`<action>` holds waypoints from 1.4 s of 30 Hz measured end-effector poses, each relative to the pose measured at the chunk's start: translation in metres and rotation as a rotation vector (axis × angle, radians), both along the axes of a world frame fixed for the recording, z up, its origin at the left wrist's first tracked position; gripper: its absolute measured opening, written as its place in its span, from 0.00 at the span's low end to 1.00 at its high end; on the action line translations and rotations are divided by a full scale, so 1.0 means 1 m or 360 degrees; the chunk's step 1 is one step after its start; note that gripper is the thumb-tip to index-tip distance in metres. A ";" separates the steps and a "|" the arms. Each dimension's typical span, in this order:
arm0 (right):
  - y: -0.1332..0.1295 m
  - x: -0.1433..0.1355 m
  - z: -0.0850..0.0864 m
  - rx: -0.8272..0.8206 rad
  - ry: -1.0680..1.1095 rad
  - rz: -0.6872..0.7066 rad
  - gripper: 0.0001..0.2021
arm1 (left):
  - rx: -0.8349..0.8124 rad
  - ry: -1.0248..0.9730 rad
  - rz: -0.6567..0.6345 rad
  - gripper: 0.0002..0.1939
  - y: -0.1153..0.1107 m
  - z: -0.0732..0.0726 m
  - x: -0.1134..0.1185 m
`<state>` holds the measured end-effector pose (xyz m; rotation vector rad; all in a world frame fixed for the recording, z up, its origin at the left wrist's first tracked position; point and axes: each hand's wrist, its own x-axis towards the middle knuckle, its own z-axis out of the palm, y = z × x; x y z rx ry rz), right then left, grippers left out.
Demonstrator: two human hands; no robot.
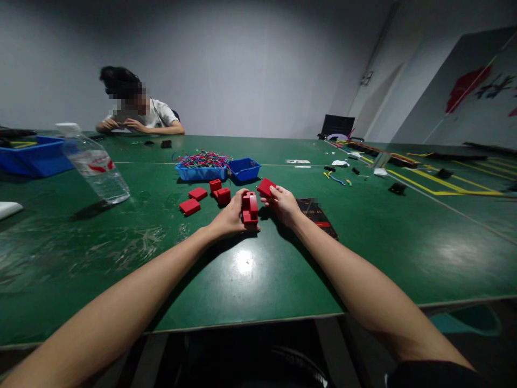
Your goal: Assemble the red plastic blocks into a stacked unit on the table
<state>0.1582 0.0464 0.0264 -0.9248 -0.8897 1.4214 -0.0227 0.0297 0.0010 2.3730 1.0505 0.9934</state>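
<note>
My left hand is closed round a red plastic housing with a curved top, held just above the green table. Close by on the right, my right hand pinches a flat red block between thumb and fingers. The two red parts are apart from each other. Beyond my left hand lie several more red pieces, among them a flat red block and a boxy red housing with a hole. A phone showing a timer lies beside my right wrist.
A blue tray piled with coloured wires stands behind the red pieces, beside a smaller blue bin. A water bottle tilts at the left near a larger blue bin. Pliers lie farther right. Another person sits across the table.
</note>
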 end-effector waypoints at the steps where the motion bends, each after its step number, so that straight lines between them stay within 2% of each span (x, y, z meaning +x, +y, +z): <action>1: 0.000 0.000 0.001 -0.0002 0.0002 -0.0011 0.03 | -0.0002 -0.0004 0.0002 0.54 0.000 0.000 0.000; 9: -0.001 0.001 0.003 0.0006 0.0101 -0.0020 0.09 | -0.0021 -0.0013 0.0001 0.54 -0.001 0.000 0.000; 14: -0.001 0.000 0.002 0.0073 0.0252 0.0006 0.17 | -0.0019 -0.0004 0.0013 0.54 -0.001 0.001 0.000; 16: -0.002 0.000 0.002 0.0067 0.0262 0.0008 0.15 | -0.0022 0.0001 0.0016 0.54 -0.002 0.001 0.000; 20: -0.002 0.001 0.003 -0.0017 0.0189 0.0012 0.04 | -0.0012 0.0006 0.0009 0.53 -0.003 0.003 0.000; 32: -0.001 0.000 0.003 -0.0035 0.0132 0.0007 0.08 | -0.0029 0.0000 0.0013 0.55 -0.003 0.003 0.000; 42: -0.005 0.001 0.006 -0.0031 -0.0034 -0.0052 0.23 | -0.0039 -0.0001 0.0013 0.54 -0.002 0.002 0.000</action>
